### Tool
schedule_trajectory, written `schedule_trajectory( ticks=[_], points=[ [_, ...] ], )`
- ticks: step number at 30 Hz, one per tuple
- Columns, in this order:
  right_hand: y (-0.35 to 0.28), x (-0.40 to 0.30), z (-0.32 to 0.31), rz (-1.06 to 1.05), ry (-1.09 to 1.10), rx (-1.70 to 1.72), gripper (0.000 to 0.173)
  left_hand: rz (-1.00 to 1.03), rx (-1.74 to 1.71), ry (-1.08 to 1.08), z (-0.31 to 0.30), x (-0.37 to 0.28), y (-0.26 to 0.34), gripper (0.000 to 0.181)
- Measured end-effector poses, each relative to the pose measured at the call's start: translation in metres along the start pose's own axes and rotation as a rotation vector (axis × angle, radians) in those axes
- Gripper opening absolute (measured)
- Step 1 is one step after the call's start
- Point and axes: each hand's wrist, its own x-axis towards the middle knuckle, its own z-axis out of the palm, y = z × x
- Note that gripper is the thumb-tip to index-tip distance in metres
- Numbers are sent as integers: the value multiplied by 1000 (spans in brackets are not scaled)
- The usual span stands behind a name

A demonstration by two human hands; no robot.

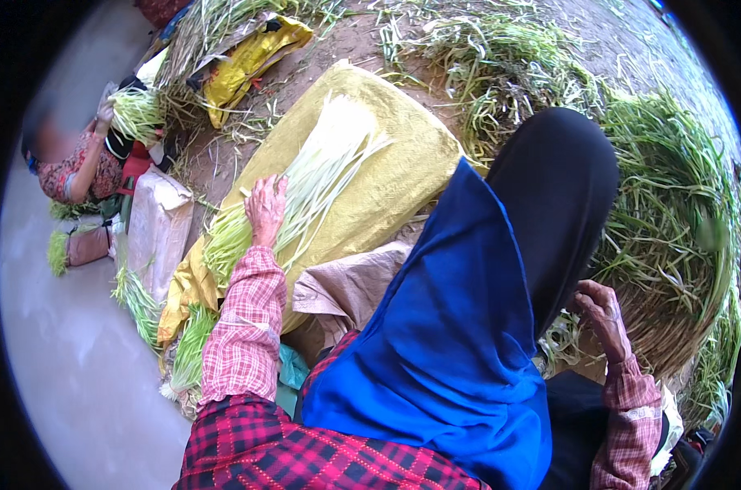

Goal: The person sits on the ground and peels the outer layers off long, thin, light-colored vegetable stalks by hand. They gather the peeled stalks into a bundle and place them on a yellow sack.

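My left hand (266, 208) rests on a spread of pale green, white-ended stalks (327, 165), its fingers bent over them; whether it grips any is unclear. The stalks lie lengthwise on a yellow woven sack (401, 147) in front of me, with their greener ends beside my left wrist. Beyond my raised knee, my right hand (600, 312) hangs with its fingers curled at the lower right, close to a large heap of long green stalks (664, 214). Its fingertips are partly hidden, so what it may hold cannot be seen. Blue cloth (444, 318) covers my lap.
A co-worker at the upper left holds a bunch of green stalks (136, 113). Nearby lie a whitish sack (158, 226), a tied bundle (88, 245) and a shiny yellow bag (248, 61). More stalk bunches (191, 349) lie left of my forearm. Loose greens (505, 67) cover the ground beyond.
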Motion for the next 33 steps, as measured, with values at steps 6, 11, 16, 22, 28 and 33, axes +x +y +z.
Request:
schedule_trajectory(
  ticks=[6,11,16,22,28,33],
  points=[
    [6,-2,-11,-126,37,21,26,116,-192,173,-22,20,33,41],
    [19,0,-27,-240,24,-20,27,515,-382,246,-87,27,139,38],
    [23,-20,-49,-249,176,-171,27,866,-717,202,-198,-24,314,33],
    [29,-35,-81,-293,513,-782,25,1246,-1061,-49,-251,-93,439,29],
    [26,-77,-138,-90,910,-900,26,1296,-984,-211,-219,-136,474,27],
    [76,-100,-221,-158,1385,-798,16,805,-1280,-696,-151,-150,483,24]
  ],
)
